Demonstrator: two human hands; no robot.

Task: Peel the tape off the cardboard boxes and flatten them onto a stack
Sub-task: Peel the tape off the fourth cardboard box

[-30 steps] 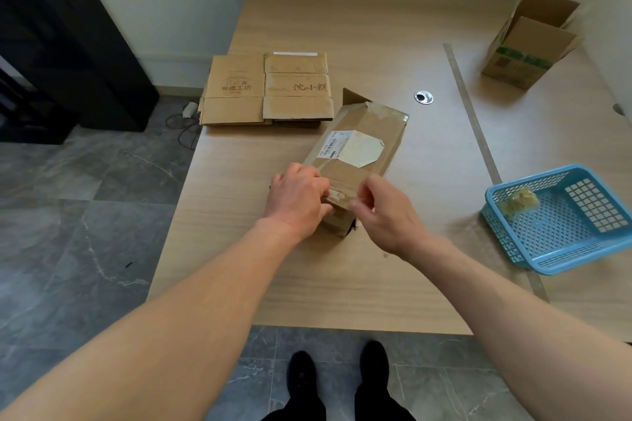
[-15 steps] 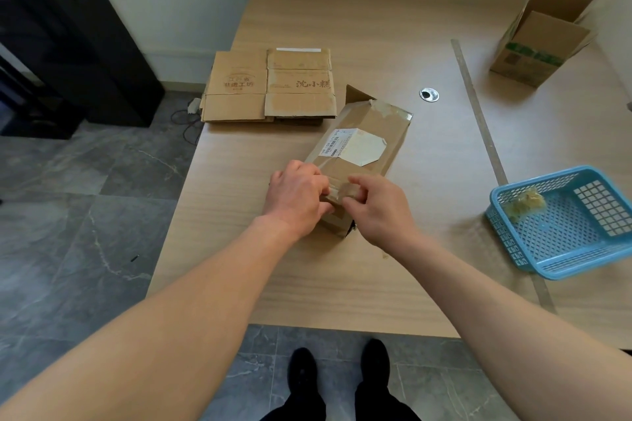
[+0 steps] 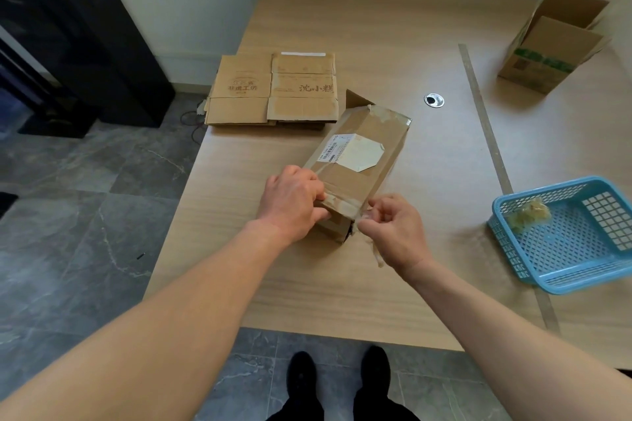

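A long taped cardboard box with a white label lies on the wooden table, its near end toward me. My left hand presses down on that near end and grips it. Just right of the box's near corner, my right hand pinches a strip of clear tape that is pulled off the box and hangs below the fingers. A stack of flattened boxes lies at the table's left edge, behind the box.
A blue plastic basket with a wad of used tape sits at the right. An open cardboard box stands at the far right. A round cable hole and a table seam lie between. Floor drops off left and in front.
My right hand has moved from the box's near end out to the right, drawing a strip of tape away with it. My left hand stays on the box.
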